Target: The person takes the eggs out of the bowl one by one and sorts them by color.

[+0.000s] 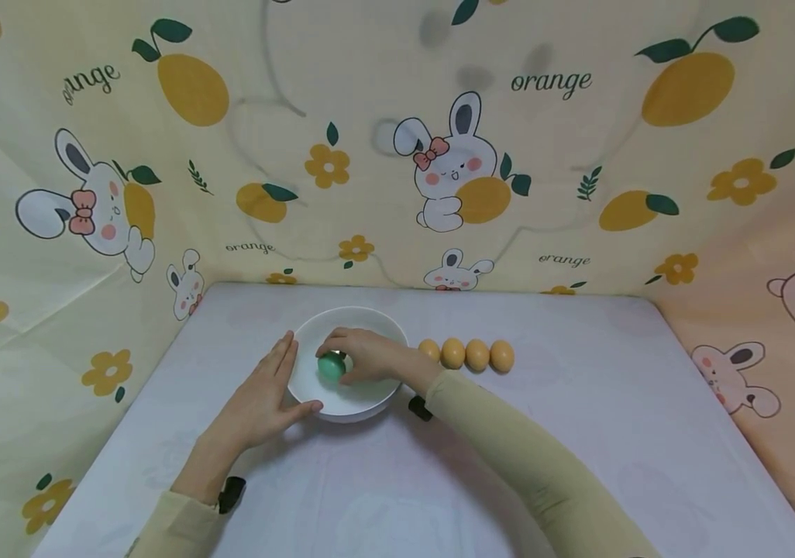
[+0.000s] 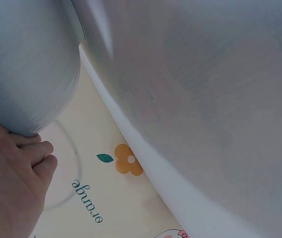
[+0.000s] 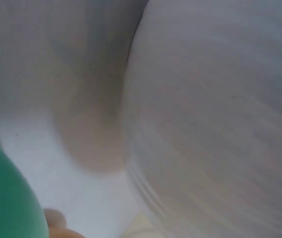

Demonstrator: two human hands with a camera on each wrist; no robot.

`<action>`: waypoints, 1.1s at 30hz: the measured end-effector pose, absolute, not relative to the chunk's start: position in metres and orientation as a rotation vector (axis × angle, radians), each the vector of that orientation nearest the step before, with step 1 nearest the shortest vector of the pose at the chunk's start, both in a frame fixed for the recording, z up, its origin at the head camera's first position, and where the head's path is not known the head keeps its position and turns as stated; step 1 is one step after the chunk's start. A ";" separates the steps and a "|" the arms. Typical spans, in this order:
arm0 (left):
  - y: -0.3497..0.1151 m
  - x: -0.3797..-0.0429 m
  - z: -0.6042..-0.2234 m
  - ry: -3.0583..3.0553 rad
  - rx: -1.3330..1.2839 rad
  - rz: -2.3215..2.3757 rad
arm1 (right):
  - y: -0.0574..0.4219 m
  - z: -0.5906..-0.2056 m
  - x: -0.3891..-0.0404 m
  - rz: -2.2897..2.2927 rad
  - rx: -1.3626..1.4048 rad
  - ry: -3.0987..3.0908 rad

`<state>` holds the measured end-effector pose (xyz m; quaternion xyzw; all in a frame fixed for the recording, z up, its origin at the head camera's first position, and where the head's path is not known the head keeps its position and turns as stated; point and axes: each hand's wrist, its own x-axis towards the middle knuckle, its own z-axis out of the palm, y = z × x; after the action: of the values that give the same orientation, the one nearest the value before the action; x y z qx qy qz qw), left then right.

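A white bowl (image 1: 363,403) stands on the table, left of its middle. My left hand (image 1: 261,403) rests against the bowl's left side, its fingers extended along the outside and the thumb at the front rim. In the left wrist view, fingertips (image 2: 42,148) touch the bowl's wall (image 2: 32,64). Inside the bowl, my right hand (image 1: 367,356) grips a smooth, rounded green object (image 1: 332,367) from above. Part of that object (image 3: 7,203) fills the lower left of the right wrist view; its exact kind cannot be told.
Several light brown eggs (image 1: 477,355) stand in a row just right of the bowl, partly behind my right wrist. Under everything lies a white tablecloth (image 1: 383,496). A printed cloth (image 1: 356,77) with rabbits and oranges hangs behind and at both sides.
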<state>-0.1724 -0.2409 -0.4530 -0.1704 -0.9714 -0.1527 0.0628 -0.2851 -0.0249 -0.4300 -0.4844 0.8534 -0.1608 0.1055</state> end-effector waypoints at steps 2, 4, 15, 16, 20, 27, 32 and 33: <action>-0.241 -0.173 -0.454 -2.935 -0.515 -0.467 | -0.023 -0.428 -0.283 -0.489 -1.441 2.517; -0.241 -0.173 -0.454 -2.937 -0.511 -0.468 | -0.021 -0.425 -0.281 -0.503 -1.453 2.517; -0.240 -0.172 -0.454 -2.930 -0.514 -0.451 | -0.001 -0.413 -0.273 -0.678 -1.459 2.523; -0.239 -0.172 -0.453 -2.930 -0.514 -0.445 | 0.001 -0.412 -0.273 -0.698 -1.458 2.524; -0.238 -0.172 -0.453 -2.931 -0.509 -0.434 | 0.013 -0.405 -0.270 -0.777 -1.453 2.527; -0.238 -0.174 -0.453 -2.944 -0.490 -0.428 | 0.033 -0.395 -0.266 -0.843 -1.452 2.550; -0.238 -0.174 -0.452 -2.976 -0.465 -0.399 | 0.046 -0.390 -0.265 -0.893 -1.483 2.576; -0.238 -0.174 -0.452 -2.982 -0.458 -0.396 | 0.049 -0.389 -0.264 -0.906 -1.485 2.580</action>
<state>-0.1741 -0.2378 -0.4521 -0.1502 -0.9788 -0.1300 0.0492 -0.2641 0.0491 -0.3888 -0.4772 0.8290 -0.2912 0.0151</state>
